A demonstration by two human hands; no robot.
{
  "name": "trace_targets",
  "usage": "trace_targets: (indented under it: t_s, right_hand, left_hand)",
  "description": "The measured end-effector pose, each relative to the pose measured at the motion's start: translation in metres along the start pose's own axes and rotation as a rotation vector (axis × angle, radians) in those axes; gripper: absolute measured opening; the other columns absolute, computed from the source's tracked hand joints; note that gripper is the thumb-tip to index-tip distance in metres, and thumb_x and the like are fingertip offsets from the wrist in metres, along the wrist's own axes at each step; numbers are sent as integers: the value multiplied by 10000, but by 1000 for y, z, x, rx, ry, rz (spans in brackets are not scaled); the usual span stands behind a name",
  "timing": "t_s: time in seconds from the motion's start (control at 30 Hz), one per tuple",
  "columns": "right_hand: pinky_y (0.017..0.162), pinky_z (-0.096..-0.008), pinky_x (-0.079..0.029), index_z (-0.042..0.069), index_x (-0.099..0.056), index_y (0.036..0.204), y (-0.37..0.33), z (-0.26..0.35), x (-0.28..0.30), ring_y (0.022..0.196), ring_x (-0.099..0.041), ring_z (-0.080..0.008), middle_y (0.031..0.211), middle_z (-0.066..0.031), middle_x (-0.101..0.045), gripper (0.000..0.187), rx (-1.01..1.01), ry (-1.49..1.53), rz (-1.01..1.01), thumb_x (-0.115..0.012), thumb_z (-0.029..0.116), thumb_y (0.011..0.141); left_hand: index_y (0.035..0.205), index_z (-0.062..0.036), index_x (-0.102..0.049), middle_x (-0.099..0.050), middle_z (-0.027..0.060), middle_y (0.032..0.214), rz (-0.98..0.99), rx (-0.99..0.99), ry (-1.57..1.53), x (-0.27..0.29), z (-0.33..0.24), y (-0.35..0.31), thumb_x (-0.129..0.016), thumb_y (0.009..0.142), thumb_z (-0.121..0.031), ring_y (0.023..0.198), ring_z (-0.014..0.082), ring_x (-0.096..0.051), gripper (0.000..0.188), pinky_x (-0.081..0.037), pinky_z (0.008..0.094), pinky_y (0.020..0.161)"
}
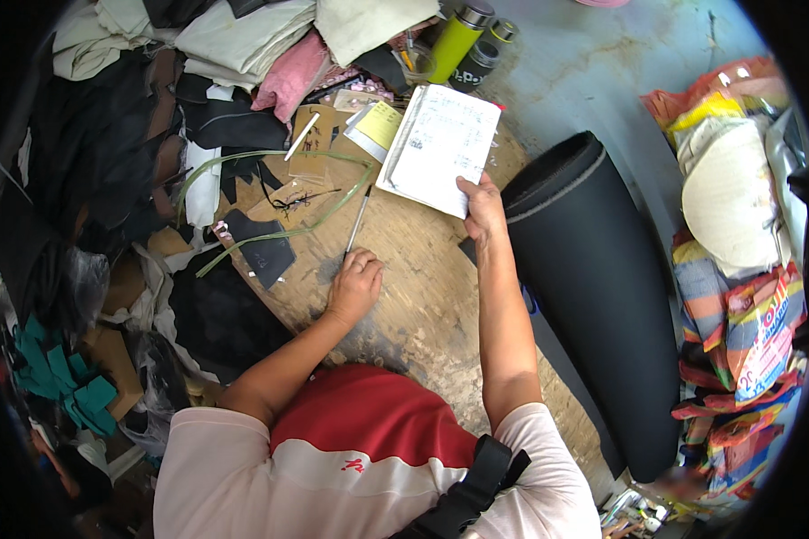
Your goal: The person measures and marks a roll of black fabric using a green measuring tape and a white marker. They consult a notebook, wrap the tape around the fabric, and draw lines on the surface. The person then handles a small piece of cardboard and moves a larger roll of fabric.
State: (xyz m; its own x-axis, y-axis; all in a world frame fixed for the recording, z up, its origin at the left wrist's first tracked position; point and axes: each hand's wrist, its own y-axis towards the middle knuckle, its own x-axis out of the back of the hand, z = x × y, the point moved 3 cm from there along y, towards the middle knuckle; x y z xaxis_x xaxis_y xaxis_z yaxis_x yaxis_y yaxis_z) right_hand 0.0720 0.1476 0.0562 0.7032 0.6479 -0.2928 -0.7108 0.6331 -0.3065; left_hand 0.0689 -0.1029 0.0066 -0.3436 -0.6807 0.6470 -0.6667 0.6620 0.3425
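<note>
My right hand [485, 208] grips the lower right corner of an opened notebook [440, 148] with handwriting on its white page, the thumb on top of the paper. The notebook lies at the far side of the wooden table [413, 305]. My left hand [356, 284] rests on the wood nearer to me with its fingers curled. A thin pen [358, 223] runs away from its fingertips toward the notebook. A yellow note pad [378, 124] lies left of the notebook. To the left, a loop of green cord [333, 211] lies over a dark cut piece [259, 247] and a white stick [302, 136].
A big black roll of sheet material [593, 296] stands along the table's right side. At the back are a green flask [458, 40] and a black cup [475, 65]. Folded cloth [243, 40] and dark scraps [90, 162] pile up at left. Colourful bags [737, 314] line the far right.
</note>
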Motion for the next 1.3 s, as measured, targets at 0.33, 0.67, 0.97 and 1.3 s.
trace_targets:
  t_s: [0.33, 0.67, 0.97, 1.3]
  right_hand:
    - [841, -373, -465, -5, -502, 1224, 52, -23, -15, 1052, -557, -350, 1179, -205, -562, 557, -10, -1098, -299, -686, 126, 715]
    - [736, -390, -511, -20, -684, 845, 13, -53, -192, 776, -652, -344, 850, -213, -664, 434, 338, -1268, 97, -703, 402, 744]
    - [953, -440, -336, 90, -626, 1081, 26, -65, -212, 1163, -491, -271, 1219, -101, -550, 541, -165, -1461, -131, -738, 411, 660]
    - [717, -337, -509, 16, -459, 1215, 26, -21, -133, 774, -649, -260, 861, -175, -657, 569, 384, -777, -263, -698, 20, 698]
  left_hand:
    - [849, -35, -612, -571, 105, 963, 9, 33, 0, 1, 0, 0, -634, 761, -60, 1020, 289, -532, 94, -475, 365, 846]
    - [893, -10, -614, -575, 155, 1027, 2, 60, -47, 0, 3, -3, -629, 761, -78, 1039, 318, -530, 150, -485, 381, 843]
    - [1125, 8, -538, -525, 204, 1183, 170, 334, -188, 8, 0, -4, -537, 831, -134, 1151, 354, -465, 326, -442, 385, 934]
    - [858, -13, -615, -572, 125, 936, -27, 36, -106, 2, 3, 0, -633, 748, -57, 979, 306, -535, 120, -475, 387, 819]
